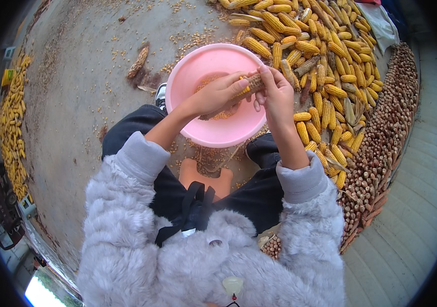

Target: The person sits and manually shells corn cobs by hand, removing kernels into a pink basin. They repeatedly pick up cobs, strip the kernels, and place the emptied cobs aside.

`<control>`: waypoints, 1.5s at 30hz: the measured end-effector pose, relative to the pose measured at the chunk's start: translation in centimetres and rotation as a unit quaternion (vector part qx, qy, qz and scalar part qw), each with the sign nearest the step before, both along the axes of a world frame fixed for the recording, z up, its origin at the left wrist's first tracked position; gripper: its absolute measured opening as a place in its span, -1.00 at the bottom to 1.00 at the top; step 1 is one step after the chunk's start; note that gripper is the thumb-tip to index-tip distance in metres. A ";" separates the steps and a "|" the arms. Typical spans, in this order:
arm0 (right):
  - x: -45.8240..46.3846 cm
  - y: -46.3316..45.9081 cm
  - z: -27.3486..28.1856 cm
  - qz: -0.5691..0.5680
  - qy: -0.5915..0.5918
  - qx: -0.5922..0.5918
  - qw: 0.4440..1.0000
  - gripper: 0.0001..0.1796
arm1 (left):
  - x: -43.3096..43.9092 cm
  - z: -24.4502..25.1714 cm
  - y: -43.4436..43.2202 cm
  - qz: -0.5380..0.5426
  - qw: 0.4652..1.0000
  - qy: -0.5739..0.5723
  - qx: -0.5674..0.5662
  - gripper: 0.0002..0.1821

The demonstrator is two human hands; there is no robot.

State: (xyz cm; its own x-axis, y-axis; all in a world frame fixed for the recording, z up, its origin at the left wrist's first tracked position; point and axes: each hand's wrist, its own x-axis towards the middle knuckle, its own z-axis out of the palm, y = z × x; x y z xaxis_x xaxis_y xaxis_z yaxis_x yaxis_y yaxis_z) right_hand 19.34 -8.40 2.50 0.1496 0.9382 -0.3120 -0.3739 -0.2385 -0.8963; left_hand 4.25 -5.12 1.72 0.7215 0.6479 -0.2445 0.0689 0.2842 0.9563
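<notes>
Above a pink plastic basin (218, 138), both hands hold a corn cob (255, 83) that is largely bare, with a few yellow kernels left along one side. My left hand (220, 92) wraps around it from the left, thumb lying along the top. My right hand (278, 88) pinches its right end between thumb and fingers. A bare brown cob length (212, 113) shows beneath the left hand; whether it belongs to the same cob, I cannot tell. Loose corn kernels (207, 81) lie in the basin's bottom, partly hidden by the left hand.
Right of the basin spreads a heap of yellow corn ears (333, 76), bordered by a long stack of bare cobs (379, 134). An orange plastic stool (203, 180) is between my legs. A dark cob (138, 62) and scattered kernels lie on the concrete floor (69, 115). More ears (13, 130) line the far left.
</notes>
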 end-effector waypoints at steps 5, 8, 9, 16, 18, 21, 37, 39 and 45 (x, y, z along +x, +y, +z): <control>-0.2 -0.3 -0.1 0.000 0.020 -0.005 1.000 -0.74 | -0.3 -0.3 0.1 -0.003 1.000 -0.015 -0.026 -0.51; -0.3 -0.4 -0.1 0.004 0.020 -0.004 1.000 -0.73 | -0.6 -0.5 0.1 -0.018 0.998 -0.043 -0.039 -0.52; -0.3 -0.4 -0.1 0.004 0.018 -0.004 1.000 -0.73 | -0.6 -0.5 0.0 -0.012 0.999 -0.031 -0.032 -0.52; -0.5 -0.2 -0.3 0.012 0.006 -0.006 1.000 -0.72 | -0.4 -0.9 0.1 0.052 0.998 0.025 -0.039 -0.51; -0.5 -0.1 -0.3 0.013 0.009 0.000 1.000 -0.73 | -0.4 -0.7 0.2 0.059 0.997 0.019 -0.055 -0.51; -0.1 0.2 -0.3 0.008 0.018 -0.013 1.000 -0.74 | -0.5 -0.1 0.4 0.054 0.995 -0.010 -0.078 -0.53; 0.7 0.5 0.4 0.008 0.040 -0.019 0.999 -0.72 | -0.9 -0.8 0.5 0.026 0.992 -0.014 -0.121 -0.54; 1.0 0.6 0.4 0.004 0.045 -0.021 0.999 -0.71 | -1.0 -0.1 0.2 0.030 0.994 0.001 -0.108 -0.51; 1.5 0.7 0.4 -0.006 0.056 -0.024 0.998 -0.69 | -1.7 0.2 0.7 -0.064 0.985 -0.059 -0.149 -0.48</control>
State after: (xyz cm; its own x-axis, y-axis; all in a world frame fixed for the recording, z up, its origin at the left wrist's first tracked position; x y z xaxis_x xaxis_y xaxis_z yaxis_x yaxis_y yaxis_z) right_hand 20.86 -7.75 2.95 0.1228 0.9199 -0.3723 -0.4741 -0.2752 -0.8363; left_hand 2.59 -4.41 1.88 0.8277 0.4608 -0.3202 0.0166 0.5504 0.8347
